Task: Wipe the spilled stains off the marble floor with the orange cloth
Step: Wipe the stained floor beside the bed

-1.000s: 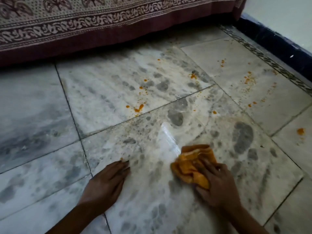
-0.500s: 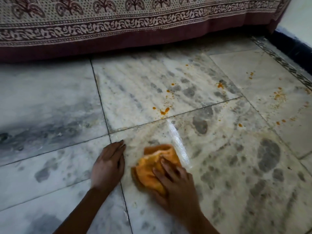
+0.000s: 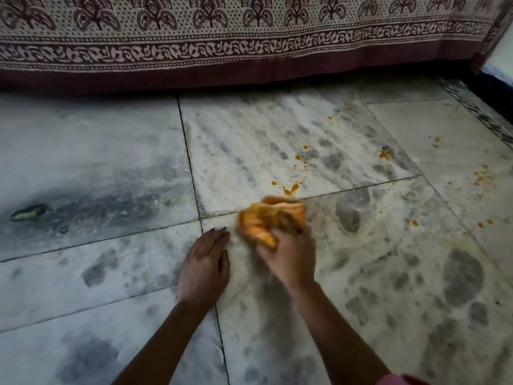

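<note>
Head view, and my left hand (image 3: pixel 204 262) is planted flat on the marble floor (image 3: pixel 83 162), fingers straight and together, bracing me. Just to its right the orange cloth (image 3: pixel 266 218) has swept left and then pushed farther out in the last second, up onto the tile joint! My right hand (image 3: pixel 288 259) bunches it, fingers curled into the folds, all motion blur. That puts the cloth's far edge just short of the nearest stains (image 3: pixel 291 188), so I reckon they go next. Farther right, scattered orange spots (image 3: pixel 484 177) are untouched, plenty left. Grey-mottled slabs, dark joints, a patterned bedcover (image 3: pixel 249 37) hanging along the far side, dark skirting (image 3: pixel 497 84) far right.
</note>
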Action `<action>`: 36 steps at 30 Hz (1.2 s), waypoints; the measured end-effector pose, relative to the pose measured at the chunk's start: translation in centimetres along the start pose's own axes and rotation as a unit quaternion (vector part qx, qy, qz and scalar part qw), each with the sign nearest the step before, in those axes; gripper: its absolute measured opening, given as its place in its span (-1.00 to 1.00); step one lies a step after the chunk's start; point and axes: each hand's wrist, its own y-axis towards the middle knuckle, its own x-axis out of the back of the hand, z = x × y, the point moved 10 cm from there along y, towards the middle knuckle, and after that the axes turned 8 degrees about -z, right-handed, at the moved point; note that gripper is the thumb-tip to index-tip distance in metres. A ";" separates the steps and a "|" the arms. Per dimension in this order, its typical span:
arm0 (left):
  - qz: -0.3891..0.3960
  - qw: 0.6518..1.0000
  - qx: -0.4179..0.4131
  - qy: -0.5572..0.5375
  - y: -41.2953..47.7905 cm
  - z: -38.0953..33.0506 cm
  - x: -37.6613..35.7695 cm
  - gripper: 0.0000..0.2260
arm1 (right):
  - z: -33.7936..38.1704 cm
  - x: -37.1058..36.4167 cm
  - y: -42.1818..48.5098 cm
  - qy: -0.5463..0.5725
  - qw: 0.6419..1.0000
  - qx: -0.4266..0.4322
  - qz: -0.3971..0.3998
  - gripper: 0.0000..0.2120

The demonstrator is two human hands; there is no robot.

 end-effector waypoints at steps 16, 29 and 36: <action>0.019 0.999 -0.021 0.018 1.9 -2.4 -2.3 -0.58 | -6.3 0.7 3.7 -0.023 0.998 -0.046 -0.037 -0.47; 0.084 0.992 -0.092 0.015 0.9 -9.3 -7.3 -0.57 | -22.5 3.7 0.1 -0.063 0.988 -0.140 -0.020 -0.41; 0.155 0.975 -0.161 0.011 -0.1 -14.4 -10.4 -0.59 | -15.6 0.6 -1.0 -0.019 0.989 0.009 0.147 -0.39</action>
